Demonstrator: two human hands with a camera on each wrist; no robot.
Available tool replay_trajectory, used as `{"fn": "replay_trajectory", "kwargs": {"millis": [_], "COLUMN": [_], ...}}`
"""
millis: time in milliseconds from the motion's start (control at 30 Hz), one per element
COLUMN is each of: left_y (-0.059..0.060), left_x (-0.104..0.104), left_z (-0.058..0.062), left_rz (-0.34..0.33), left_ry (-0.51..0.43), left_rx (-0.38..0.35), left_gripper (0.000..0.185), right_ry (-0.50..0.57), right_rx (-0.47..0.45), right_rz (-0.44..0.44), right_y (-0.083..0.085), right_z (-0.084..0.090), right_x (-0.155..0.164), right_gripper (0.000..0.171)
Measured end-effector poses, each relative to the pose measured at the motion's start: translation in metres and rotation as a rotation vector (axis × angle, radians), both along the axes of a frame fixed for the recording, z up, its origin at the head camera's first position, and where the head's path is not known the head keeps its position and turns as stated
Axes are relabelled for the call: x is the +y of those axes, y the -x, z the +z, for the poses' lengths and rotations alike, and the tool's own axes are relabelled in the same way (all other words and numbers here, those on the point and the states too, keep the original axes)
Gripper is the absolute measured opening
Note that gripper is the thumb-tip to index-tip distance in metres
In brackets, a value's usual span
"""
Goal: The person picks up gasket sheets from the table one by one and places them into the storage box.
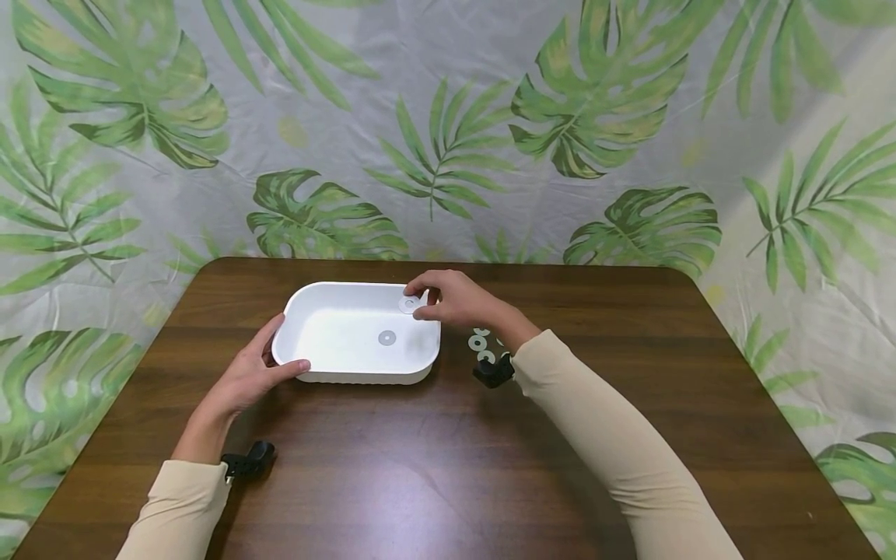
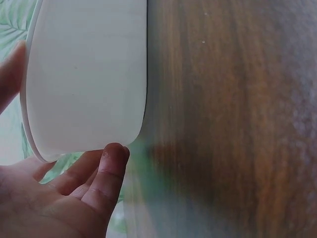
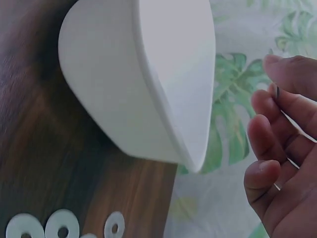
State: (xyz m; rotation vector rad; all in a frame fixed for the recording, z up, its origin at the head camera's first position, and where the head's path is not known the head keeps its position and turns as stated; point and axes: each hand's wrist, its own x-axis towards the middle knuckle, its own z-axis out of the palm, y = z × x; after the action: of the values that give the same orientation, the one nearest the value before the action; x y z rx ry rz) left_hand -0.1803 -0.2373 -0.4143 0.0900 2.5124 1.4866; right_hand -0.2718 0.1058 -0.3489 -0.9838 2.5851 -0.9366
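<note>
A white rectangular basin (image 1: 329,334) with rounded corners stands on the table. My left hand (image 1: 252,369) grips its left end, the thumb on the front rim and the fingers around the side; the left wrist view shows fingertips (image 2: 114,153) against the outer wall. Over the basin's back right part, my right hand (image 1: 451,298) pinches a flat white washer (image 1: 409,304) between thumb and fingers. In the right wrist view only the thin edge of that washer (image 3: 277,92) shows. Another washer (image 1: 387,337) lies flat on the basin floor.
Several more washers (image 1: 477,342) lie on the brown wooden table (image 1: 392,459) right of the basin, partly hidden by my right wrist. A leaf-patterned cloth (image 1: 448,155) hangs behind the table. Each wrist wears a black strap (image 1: 248,460).
</note>
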Motion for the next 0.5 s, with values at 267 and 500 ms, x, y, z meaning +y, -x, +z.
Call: {"fn": "replay_trajectory", "kwargs": {"millis": [267,500], "left_y": [0.001,0.001], "left_x": [0.000,0.001], "left_z": [0.000,0.000], "left_rz": [-0.003,-0.003], "left_ry": [0.004,0.010], "left_rx": [0.007,0.010], "left_gripper": [0.104,0.103], "right_ry": [0.000,0.027], "right_rx": [-0.018,-0.055], "right_rz": [0.043,0.073], "right_y": [-0.004,-0.008], "right_z": [-0.002,-0.012], "right_x": [-0.026,-0.047], "right_gripper": [0.035,0.033]}}
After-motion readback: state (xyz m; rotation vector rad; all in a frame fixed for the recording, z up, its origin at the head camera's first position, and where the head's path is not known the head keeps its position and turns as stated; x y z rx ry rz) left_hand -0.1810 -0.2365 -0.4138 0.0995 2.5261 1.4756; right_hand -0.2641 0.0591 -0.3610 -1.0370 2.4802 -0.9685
